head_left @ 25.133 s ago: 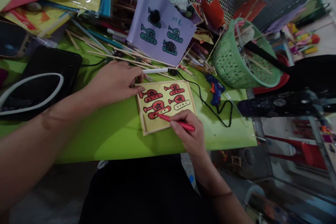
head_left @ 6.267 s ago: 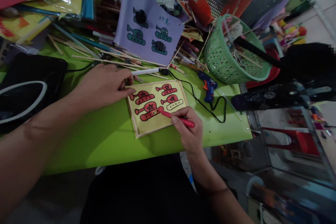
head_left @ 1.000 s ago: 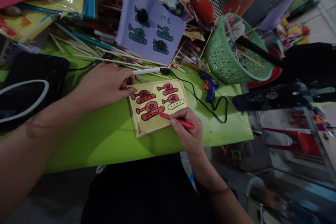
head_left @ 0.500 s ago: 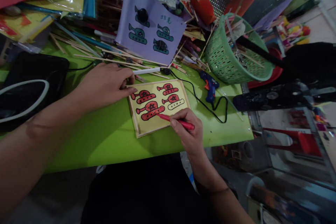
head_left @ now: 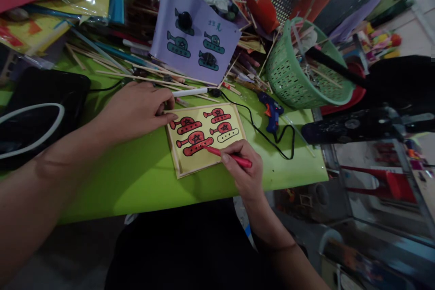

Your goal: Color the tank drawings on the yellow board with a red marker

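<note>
A yellow framed board with thin wooden strips along its edges lies on the green table. It bears several black-outlined tank drawings coloured red; the track of the lower right one is still yellow. My right hand is closed around a red marker, its tip touching the track of the lower left tank. At the board's upper left corner, my left hand presses its thumb on the frame, fingers curled beyond the edge. Close by those fingers lies a white pen. Behind the board leans a purple sheet with several green tanks.
A blue glue gun with a black cable lies right of the board. Beyond it stands a green basket of tools. Wooden sticks are scattered at the back. A black box-like thing sits at the left. The table's front edge is near my lap.
The red marker's tip has shifted very slightly to the right along the lower left tank's track. My left hand and the board have stayed in place.
</note>
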A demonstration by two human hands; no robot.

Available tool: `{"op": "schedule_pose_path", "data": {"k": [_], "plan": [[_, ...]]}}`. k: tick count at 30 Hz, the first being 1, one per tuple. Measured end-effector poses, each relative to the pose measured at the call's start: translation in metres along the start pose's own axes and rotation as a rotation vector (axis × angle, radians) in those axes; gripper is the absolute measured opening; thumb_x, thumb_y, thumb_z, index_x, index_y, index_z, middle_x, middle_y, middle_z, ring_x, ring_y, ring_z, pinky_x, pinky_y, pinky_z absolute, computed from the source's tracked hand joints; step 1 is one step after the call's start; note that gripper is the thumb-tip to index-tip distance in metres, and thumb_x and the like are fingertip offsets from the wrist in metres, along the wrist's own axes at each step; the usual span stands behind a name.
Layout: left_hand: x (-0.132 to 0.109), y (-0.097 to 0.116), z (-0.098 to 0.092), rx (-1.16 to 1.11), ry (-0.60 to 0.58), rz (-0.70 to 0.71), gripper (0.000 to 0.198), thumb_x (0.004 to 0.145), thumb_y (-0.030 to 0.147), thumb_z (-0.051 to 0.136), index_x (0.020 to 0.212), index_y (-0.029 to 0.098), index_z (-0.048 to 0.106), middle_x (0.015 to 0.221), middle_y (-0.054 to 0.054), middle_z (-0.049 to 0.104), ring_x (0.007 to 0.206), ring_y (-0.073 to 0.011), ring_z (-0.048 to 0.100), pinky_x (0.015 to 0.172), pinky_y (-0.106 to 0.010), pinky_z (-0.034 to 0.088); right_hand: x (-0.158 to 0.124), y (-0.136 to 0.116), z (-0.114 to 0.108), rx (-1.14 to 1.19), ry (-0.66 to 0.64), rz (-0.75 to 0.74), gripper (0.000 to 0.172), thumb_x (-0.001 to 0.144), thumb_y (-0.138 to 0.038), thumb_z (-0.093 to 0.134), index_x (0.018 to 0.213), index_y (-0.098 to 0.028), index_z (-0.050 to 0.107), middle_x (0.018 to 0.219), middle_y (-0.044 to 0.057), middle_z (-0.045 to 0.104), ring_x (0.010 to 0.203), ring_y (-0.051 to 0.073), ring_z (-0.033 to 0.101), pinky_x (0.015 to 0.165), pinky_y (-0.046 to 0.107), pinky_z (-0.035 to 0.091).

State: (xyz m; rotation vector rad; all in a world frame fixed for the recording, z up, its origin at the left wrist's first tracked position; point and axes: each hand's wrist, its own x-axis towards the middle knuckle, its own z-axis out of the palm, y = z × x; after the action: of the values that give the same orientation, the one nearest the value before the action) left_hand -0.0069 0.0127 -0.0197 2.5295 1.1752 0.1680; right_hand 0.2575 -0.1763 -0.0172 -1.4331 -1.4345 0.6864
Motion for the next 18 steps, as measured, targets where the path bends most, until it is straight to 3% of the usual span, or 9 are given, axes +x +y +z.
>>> {"op": "schedule_pose_path", "data": {"k": [5,10,18], "plan": [[0.000,-0.005,0.003,-0.010,0.007,-0.001,0.020,0.098,0.050,0.069,0.103,0.030,0.067,0.083,-0.002,0.068,0.095,-0.0326,0.068,0.091,-0.047,0.047,0.000,0.001,0.000,-0.031,-0.009,0.024,0.006,0.098,-0.025,0.079,0.092,-0.026,0.078,0.077,-0.003,0.077,0.062,0.015,0.066,0.057,0.028,0.052],[-0.006,0.003,-0.005,-0.024,-0.003,0.025,0.022,0.108,0.048,0.058,0.106,0.027,0.066,0.087,-0.002,0.067,0.092,-0.0272,0.060,0.089,-0.043,0.041,0.001,0.000,0.000,-0.007,-0.017,0.005,0.007,0.098,-0.021,0.079,0.093,-0.026,0.078,0.077,-0.005,0.077,0.060,0.013,0.064,0.056,0.026,0.050],[-0.006,0.011,-0.014,-0.028,-0.052,-0.015,0.023,0.106,0.048,0.057,0.105,0.027,0.064,0.086,-0.003,0.066,0.089,-0.0269,0.056,0.084,-0.042,0.037,0.001,-0.001,0.000,0.005,-0.028,-0.012,0.009,0.097,-0.019,0.080,0.092,-0.026,0.077,0.079,-0.004,0.077,0.064,0.014,0.068,0.058,0.027,0.053]]}}
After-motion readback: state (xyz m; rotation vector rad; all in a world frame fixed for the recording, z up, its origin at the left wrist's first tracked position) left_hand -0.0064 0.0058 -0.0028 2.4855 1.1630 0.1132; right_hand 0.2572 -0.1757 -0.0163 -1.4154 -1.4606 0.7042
